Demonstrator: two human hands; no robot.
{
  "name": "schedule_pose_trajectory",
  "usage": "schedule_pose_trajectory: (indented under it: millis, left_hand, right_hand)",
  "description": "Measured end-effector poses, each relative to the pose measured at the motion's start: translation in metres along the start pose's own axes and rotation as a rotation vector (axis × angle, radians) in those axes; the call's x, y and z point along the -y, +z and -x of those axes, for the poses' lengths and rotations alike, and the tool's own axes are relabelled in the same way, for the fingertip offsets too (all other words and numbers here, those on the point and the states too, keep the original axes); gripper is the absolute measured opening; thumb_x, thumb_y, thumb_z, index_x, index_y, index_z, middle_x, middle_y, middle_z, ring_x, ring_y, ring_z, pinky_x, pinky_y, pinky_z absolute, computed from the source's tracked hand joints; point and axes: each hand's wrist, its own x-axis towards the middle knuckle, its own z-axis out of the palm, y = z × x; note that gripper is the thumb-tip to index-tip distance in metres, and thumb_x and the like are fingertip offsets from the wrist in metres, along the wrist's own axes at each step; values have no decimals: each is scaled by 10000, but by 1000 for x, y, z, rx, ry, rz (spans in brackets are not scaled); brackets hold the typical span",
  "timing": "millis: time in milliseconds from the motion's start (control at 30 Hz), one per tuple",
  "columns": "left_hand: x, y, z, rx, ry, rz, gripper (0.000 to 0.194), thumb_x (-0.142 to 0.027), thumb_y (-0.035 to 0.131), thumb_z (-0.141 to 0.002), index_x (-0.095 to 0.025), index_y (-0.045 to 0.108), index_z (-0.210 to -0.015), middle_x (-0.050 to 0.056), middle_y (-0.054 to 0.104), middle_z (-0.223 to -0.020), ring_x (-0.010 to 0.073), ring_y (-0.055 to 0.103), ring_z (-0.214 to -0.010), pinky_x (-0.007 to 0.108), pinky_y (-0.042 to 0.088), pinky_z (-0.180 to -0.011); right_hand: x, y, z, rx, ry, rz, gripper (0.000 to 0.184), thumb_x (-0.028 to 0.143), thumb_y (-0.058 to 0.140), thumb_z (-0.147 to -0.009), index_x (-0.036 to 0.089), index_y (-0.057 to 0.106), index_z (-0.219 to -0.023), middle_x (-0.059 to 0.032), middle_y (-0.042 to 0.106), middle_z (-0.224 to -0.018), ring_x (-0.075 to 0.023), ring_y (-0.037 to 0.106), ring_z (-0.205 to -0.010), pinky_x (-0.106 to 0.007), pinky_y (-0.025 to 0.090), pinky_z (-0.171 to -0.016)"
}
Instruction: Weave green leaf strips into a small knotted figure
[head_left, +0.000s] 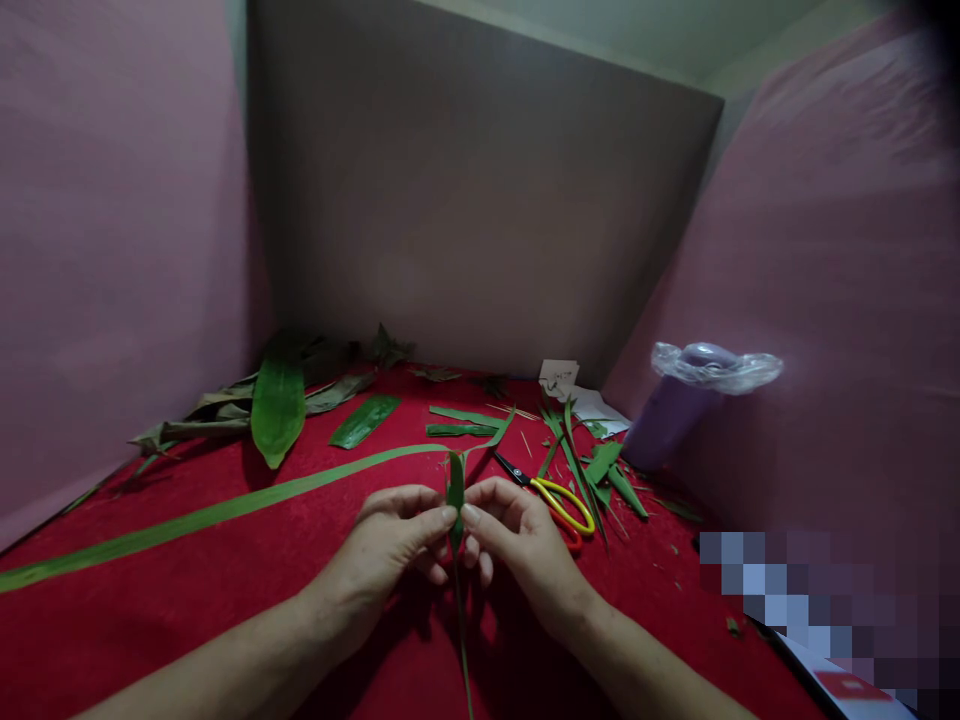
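Near the middle of the view, my left hand (407, 530) and my right hand (510, 527) pinch a folded green leaf piece (456, 485) from both sides. The thumbs almost meet on it. From its top a long leaf strip (262, 492) runs out to the left edge, and a shorter strip end sticks up to the right. A thin stem (463, 620) hangs down below the fingers. Just beyond my right hand lie scissors (559, 500) with yellow and red handles and dark blades, partly hidden by that hand.
Red cloth (247, 640) covers the surface. A broad leaf (278, 410) and dried leaves lie back left, cut leaf pieces (365, 421) mid-back, leaf scraps (604, 470) right. A purple container (667, 415) with clear plastic leans near the right wall. A pixelated device (817, 655) sits front right.
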Motion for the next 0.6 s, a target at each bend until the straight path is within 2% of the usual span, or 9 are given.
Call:
schedule_pose_trajectory:
  millis: [133,300,433,600]
  left_hand:
    - [1,-2,-2,17,13,54,183,-301,663,-712,-123,623,-701,24,609,-592,127,589,-513,192,432,-434]
    - [1,-4,-7,24,28,63,204,-296,659,-723,-95,639,-749,40,614,-643,95,552,-493,177,423,-425]
    - [2,-6,-6,44,10,79,213,-309,647,-732,-96,631,-745,41,606,-639,114,572,-510,184,420,-424]
    - [-3,-4,-2,45,12,103,262,-366,604,-762,-110,623,-711,38,588,-649,118,553,-551,198,431,-451]
  right_hand:
    - [-5,-1,0,82,23,26,336,415,681,-695,144,534,-827,16,594,-644,-72,533,-482,-145,381,-381]
    - [-3,1,0,62,37,-59,338,458,636,-727,145,515,-757,14,577,-646,-66,520,-459,-146,397,-364]
    - [-3,0,-1,95,52,-133,315,454,591,-766,152,504,-747,14,579,-651,-67,520,-467,-148,417,-366]
    - [-4,-2,-3,6,31,-46,326,469,588,-759,157,495,-782,22,583,-612,-68,519,-440,-133,367,-348]
